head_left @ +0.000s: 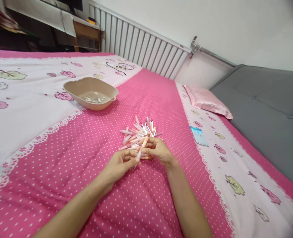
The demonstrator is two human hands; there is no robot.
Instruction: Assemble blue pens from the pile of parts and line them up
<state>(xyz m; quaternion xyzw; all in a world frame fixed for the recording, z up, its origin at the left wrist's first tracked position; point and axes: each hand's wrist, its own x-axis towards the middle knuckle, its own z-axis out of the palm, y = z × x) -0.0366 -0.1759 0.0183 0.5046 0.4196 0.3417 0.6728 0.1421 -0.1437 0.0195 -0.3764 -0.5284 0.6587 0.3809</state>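
Note:
Both hands meet at the near edge of a loose pile of slim pen-like sticks (136, 128) in pink, white and peach, some with dark or brown ends. My right hand (158, 150) is closed on a peach stick (145, 141) with a brown upper end. Below it, my left hand (123, 162) pinches a whitish, translucent piece (138, 154) that lines up with the peach stick. Whether the two pieces are joined or slightly apart, I cannot tell. Several sticks lie under and behind my fingers, partly hidden.
A beige basin (90, 104) with small white pieces inside stands on the pink dotted bedspread (146, 89). To the right lie a row of light-blue pen-like sticks (199, 136) and a pink pillow (207, 100). A black cable (124, 67) lies near the white radiator (138, 39).

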